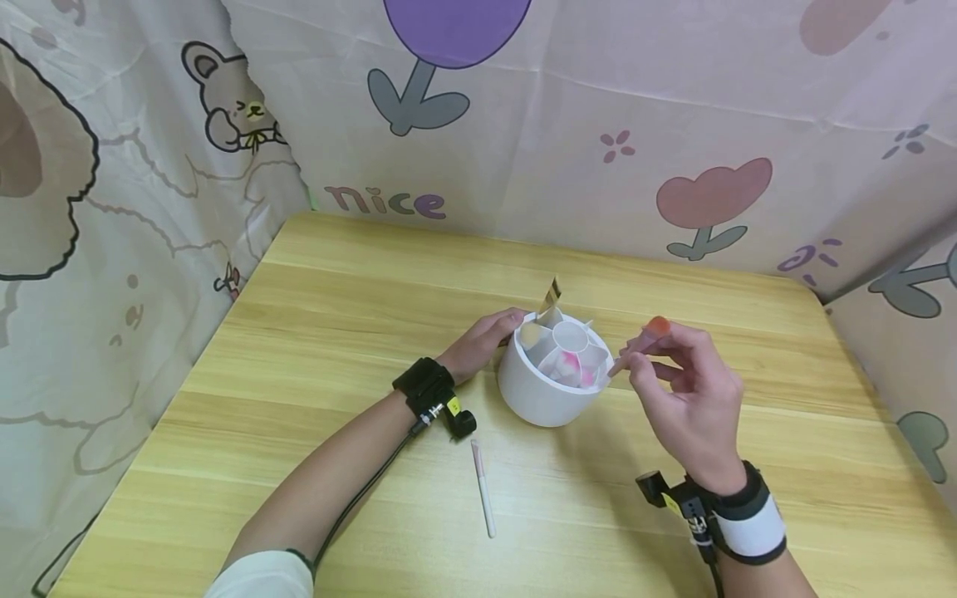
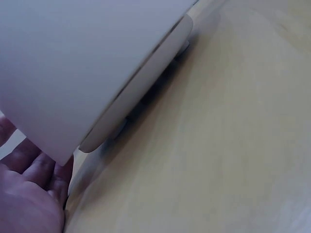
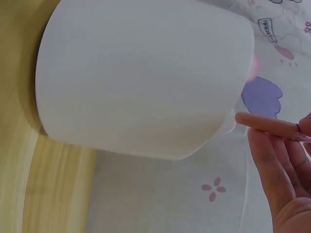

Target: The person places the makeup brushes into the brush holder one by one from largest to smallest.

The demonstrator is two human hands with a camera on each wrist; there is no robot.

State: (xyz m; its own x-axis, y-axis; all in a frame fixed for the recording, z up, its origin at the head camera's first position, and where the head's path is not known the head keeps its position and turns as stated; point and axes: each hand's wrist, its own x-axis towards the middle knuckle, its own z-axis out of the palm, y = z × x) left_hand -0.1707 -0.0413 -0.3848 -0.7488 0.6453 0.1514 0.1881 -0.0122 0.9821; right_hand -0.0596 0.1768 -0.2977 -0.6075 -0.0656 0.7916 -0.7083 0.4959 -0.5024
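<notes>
A white round brush holder [image 1: 544, 394] with a slanted rim and divided compartments stands on the table. My left hand [image 1: 478, 342] holds it at its left side; part of the fingers is hidden behind the wall. In the left wrist view, bent fingers [image 2: 39, 170] lie against the holder's wall [image 2: 82, 63]. My right hand [image 1: 695, 394] pinches a makeup brush [image 1: 645, 339] with an orange tip, its lower end close to the holder's right rim. The right wrist view shows the brush's peach handle [image 3: 267, 124] beside the rim.
A slim white makeup brush [image 1: 483, 490] lies on the wooden table [image 1: 359, 282] in front of the holder. Inside the holder are a dark-tipped brush [image 1: 552, 296], a beige rounded piece [image 1: 531, 335] and pink-and-white pieces [image 1: 570, 365]. Printed cloth [image 1: 523, 166] hangs behind the table.
</notes>
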